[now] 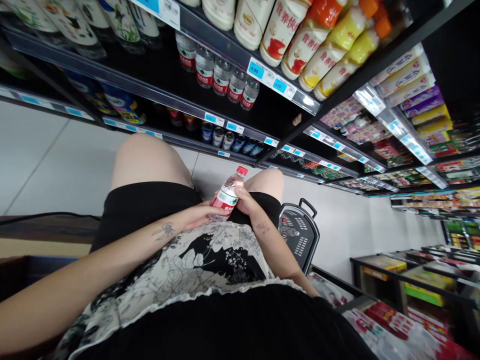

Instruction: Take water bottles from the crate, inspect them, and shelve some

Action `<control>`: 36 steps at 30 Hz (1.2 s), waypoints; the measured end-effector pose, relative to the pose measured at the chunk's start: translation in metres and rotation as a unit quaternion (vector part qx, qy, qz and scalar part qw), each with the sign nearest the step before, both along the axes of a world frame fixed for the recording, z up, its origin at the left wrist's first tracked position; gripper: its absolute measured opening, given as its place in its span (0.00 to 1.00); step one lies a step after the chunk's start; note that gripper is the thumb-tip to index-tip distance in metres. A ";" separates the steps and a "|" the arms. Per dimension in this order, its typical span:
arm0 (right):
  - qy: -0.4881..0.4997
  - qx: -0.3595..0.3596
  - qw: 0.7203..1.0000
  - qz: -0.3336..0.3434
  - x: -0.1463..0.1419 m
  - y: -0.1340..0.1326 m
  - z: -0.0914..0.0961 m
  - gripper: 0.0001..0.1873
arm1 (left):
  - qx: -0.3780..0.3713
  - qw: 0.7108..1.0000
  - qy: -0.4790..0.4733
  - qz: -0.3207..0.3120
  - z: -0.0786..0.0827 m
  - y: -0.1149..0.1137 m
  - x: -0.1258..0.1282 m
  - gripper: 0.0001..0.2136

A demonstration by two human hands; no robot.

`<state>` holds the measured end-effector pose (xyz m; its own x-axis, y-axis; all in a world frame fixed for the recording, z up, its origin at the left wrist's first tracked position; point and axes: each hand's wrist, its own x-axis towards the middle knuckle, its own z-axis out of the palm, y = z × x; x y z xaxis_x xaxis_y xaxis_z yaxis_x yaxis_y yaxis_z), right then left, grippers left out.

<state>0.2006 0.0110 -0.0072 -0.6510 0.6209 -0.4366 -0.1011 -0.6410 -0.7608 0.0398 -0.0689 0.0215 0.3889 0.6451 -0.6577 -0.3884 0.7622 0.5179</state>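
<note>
A small clear water bottle (228, 193) with a red cap and red label rests tilted over my lap, cap pointing up toward the shelves. My left hand (202, 212) cups its lower end from the left, fingers curled under it. My right hand (245, 200) closes around the bottle's body from the right. Both forearms reach in from the bottom of the view, across black shorts and a black-and-white floral top. My bare knees are raised in front of a black store shelf.
Black shelves (225, 50) hold rows of water bottles (221, 75), cans (225, 137) and large drink bottles (300, 35) with blue price tags. A black shopping basket (298, 232) stands at my right knee. More packaged goods (412, 80) line shelves to the right. The floor is pale tile (48, 155).
</note>
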 end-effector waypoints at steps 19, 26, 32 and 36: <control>-0.024 -0.072 0.997 -0.024 -0.027 0.002 0.010 0.49 | 0.002 0.999 -0.011 0.033 -0.010 -0.006 -0.008 0.22; -0.021 -0.057 0.996 -0.066 -0.034 -0.001 0.011 0.41 | 0.017 0.999 -0.005 0.045 -0.003 -0.005 -0.008 0.21; -0.051 -0.062 0.989 -0.127 -0.044 0.003 0.003 0.37 | 0.009 0.998 0.002 0.061 -0.007 -0.010 -0.010 0.24; -0.098 0.019 0.971 -0.217 -0.047 0.010 -0.008 0.35 | 0.007 1.000 0.001 0.027 -0.014 -0.013 -0.013 0.20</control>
<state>0.1539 0.0212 -0.0153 -0.2323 0.8356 -0.4978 -0.2064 -0.5424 -0.8143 0.0265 -0.0815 0.0078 0.3516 0.6740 -0.6498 -0.4274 0.7331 0.5291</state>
